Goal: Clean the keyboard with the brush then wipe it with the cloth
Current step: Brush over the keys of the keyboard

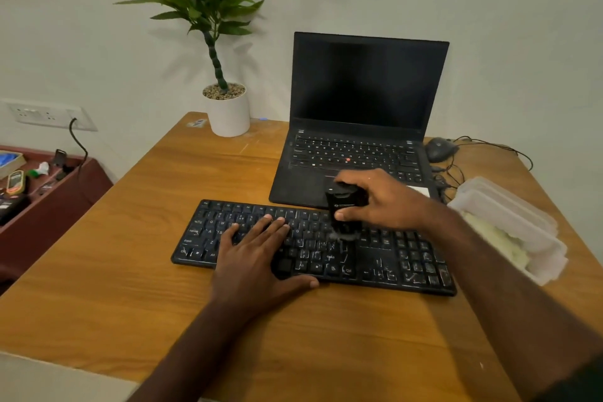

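Head view: brushing step in hand. Right hand clamped round brush, bristles down on keys mid-keyboard. Left hand flat, fingers straight, pressing left half of keyboard, near front edge of desk. Next, probably: more strokes rightward, then cloth, seemingly in tub at right edge. One keyboard, one brush, one laptop, one plant, one mouse.

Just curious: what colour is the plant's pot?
White, plain; the pot shows in the head view.
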A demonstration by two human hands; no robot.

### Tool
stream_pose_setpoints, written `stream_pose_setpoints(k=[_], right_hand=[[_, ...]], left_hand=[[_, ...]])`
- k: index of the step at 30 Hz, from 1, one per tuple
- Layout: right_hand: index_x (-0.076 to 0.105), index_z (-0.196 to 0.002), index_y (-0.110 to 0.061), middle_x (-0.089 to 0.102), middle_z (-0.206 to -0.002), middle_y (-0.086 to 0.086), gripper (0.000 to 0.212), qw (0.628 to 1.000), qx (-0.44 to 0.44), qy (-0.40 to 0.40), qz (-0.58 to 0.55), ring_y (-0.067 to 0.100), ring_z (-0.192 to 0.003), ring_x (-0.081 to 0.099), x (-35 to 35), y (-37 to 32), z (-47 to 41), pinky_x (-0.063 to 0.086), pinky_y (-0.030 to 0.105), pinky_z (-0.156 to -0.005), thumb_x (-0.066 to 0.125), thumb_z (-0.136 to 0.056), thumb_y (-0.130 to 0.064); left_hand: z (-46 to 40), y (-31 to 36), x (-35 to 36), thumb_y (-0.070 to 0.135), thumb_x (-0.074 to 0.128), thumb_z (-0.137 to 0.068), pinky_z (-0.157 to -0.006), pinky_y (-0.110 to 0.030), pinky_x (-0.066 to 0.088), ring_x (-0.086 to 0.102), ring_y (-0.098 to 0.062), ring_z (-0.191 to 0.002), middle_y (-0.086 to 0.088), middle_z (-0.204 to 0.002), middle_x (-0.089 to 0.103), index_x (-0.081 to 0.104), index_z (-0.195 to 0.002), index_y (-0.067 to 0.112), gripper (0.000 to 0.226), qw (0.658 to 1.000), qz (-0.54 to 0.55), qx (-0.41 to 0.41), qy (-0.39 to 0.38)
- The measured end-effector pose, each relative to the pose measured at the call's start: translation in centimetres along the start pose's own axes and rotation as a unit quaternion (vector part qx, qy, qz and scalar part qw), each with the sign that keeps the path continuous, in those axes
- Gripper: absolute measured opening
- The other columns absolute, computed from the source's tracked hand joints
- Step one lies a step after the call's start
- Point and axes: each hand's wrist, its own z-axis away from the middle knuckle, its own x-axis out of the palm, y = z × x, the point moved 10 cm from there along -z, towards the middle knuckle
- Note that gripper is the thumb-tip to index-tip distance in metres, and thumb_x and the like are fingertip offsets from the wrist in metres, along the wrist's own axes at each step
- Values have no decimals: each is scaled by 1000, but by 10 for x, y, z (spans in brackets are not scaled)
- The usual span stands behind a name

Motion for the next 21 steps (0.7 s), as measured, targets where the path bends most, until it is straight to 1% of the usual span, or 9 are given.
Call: stream_pose_setpoints(k=[2,4,7,9,11,12,14,16,21], right_hand=[[63,-108,-24,68,-100,-8,25,999,19,-27,7,5,-94,65,-9,8,6,55,34,-80,78,-87,-24],[63,-107,-26,67,-99,-10,25,999,23,-26,8,4,-93,65,-12,9,8,53,31,-78,78,-87,-24],[63,-105,-21,67,-95,-6,25,1000,-7,8,-5,11,-88,65,1,-3,2,55,36,-75,79,-86,-25],[62,-105,-20,66,-93,-4,27,998,-26,51,-29,16,-86,65,8,-13,-2,55,37,-73,80,-86,-25],[61,-108,-18,66,-95,-4,28,994,-23,86,-69,16,-89,65,6,-15,-3,56,36,-76,79,-86,-23],[61,-109,-18,66,-96,-5,29,993,-22,87,-74,15,-90,65,5,-16,-3,57,36,-78,79,-87,-22],[61,-110,-18,66,-98,-4,29,996,-20,62,-55,15,-92,65,6,-14,-1,57,41,-79,78,-87,-23],[62,-111,-19,67,-101,-5,29,999,-10,26,-32,12,-94,66,5,-7,3,57,42,-81,78,-87,-23],[64,-110,-27,69,-103,-7,27,996,55,-59,33,5,-96,67,-15,13,16,58,39,-86,78,-87,-24]], left_hand=[[0,-1,0,103,26,-64,-120,-52,17,21,-3,-145,10,-154,40,45,-147,28,114,1000,2,1,8],[0,-1,1,102,28,-65,-118,-55,22,29,-6,-144,7,-151,46,49,-144,26,112,1000,5,3,15],[0,-1,2,102,30,-66,-116,-56,26,34,-9,-143,6,-148,49,52,-142,24,111,1000,0,2,18],[0,0,2,102,30,-66,-116,-56,26,34,-9,-143,6,-148,50,53,-142,24,111,1000,-3,2,18],[1,1,1,101,29,-67,-117,-56,25,33,-9,-144,6,-149,49,53,-142,24,110,1000,-3,4,15],[1,1,0,101,28,-67,-118,-55,23,31,-8,-144,7,-150,48,51,-143,25,110,1000,-2,4,13],[1,1,0,102,24,-67,-120,-53,18,26,-7,-146,8,-153,43,47,-146,26,112,1000,-2,3,6],[0,0,0,103,21,-66,-121,-51,14,23,-6,-147,9,-155,40,44,-148,27,115,1000,-1,1,5],[1,-1,0,102,24,-67,-120,-52,17,28,-8,-146,7,-153,43,47,-147,25,113,1000,7,-1,16]])
